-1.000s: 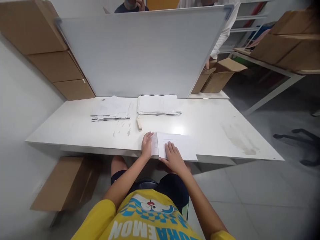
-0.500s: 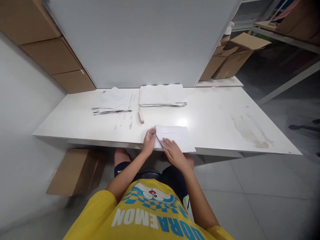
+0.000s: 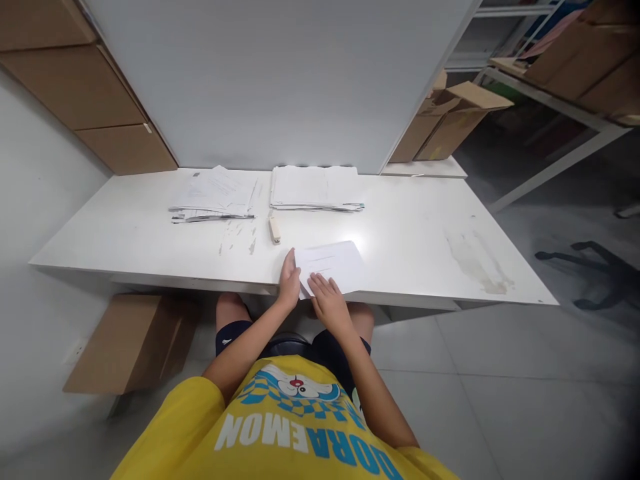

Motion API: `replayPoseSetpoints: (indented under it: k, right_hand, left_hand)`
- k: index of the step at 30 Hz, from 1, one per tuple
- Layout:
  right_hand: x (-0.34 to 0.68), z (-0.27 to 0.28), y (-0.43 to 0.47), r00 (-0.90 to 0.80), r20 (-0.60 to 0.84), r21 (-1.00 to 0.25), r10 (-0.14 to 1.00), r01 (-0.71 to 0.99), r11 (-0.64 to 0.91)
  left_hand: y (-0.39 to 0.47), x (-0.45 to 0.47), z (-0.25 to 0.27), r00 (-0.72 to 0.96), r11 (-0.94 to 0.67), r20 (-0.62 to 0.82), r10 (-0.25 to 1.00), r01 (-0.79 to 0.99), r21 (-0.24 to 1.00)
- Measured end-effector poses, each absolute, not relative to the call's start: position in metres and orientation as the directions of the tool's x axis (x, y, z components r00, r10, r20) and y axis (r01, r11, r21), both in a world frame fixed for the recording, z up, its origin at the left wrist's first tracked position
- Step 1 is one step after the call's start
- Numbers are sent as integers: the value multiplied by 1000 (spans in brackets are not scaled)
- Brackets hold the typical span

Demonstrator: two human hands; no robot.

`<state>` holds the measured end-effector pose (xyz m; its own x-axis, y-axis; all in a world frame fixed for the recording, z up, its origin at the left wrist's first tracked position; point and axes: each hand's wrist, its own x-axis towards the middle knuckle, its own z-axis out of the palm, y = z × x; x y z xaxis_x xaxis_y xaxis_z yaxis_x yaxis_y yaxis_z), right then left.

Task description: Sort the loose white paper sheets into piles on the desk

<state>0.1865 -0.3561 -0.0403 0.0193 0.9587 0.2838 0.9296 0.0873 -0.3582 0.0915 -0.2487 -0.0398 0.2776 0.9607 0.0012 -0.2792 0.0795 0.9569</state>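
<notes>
A small stack of white paper sheets (image 3: pixel 340 260) with faint printed lines lies at the table's front edge, slightly turned. My left hand (image 3: pixel 289 281) grips its left edge, thumb on top and the other fingers partly hidden along the side. My right hand (image 3: pixel 329 301) rests flat on the lower left part of the top sheet, fingers stretched out. Just beyond my left hand, a cream-coloured stapler (image 3: pixel 275 229) lies on the white table (image 3: pixel 410 247), touched by neither hand.
Two paper piles, a left one (image 3: pixel 215 190) and a middle one (image 3: pixel 315 187), lie toward the back panel (image 3: pixel 280 80). An open cardboard box (image 3: pixel 445 130) stands at the back right. Another carton (image 3: pixel 120 347) is below the table at left. Stains mark the tabletop's right end.
The top sheet's left side was raised with a dark gap beneath it; now it lies down and the stack is turned a little. The camera view has shifted slightly.
</notes>
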Motion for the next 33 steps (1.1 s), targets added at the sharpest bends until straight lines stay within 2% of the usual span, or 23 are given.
replayPoseSetpoints:
  k: [6,12,16,19,25,27,29,31,33]
  right_hand:
    - [181,-48,-356,-25,273,-307,962,945,112]
    - [191,-46,-357,25,392,-356,920,926,126]
    - [183,-42,-368,-3,434,-368,901,912,180]
    - [168,-40,-380,-49,459,-383,887,890,247]
    - [145,-28,-406,-101,513,-509,852,764,397]
    - [146,-29,-414,32,566,-589,824,715,377]
    - [150,-36,-419,314,556,-733,769,622,276]
    - [155,-47,-421,627,379,-904,680,409,128]
    - [160,-59,-420,806,95,-995,584,86,43]
  left_hand:
    - [-250,98,-37,181,76,-23,983,-293,953]
    - [-292,71,-28,71,15,5,997,-275,961]
    - [-330,36,-43,48,176,-170,984,-237,955]
    - [-336,27,-50,121,361,-340,932,-296,884]
    - [-314,38,-38,207,493,-449,869,-427,758]
    - [-306,35,-36,224,512,-462,858,-434,741]
    - [-299,28,-37,227,541,-493,840,-421,728]
    - [-295,18,-38,246,594,-542,804,-390,704]
    - [-293,9,-40,285,660,-596,751,-342,669]
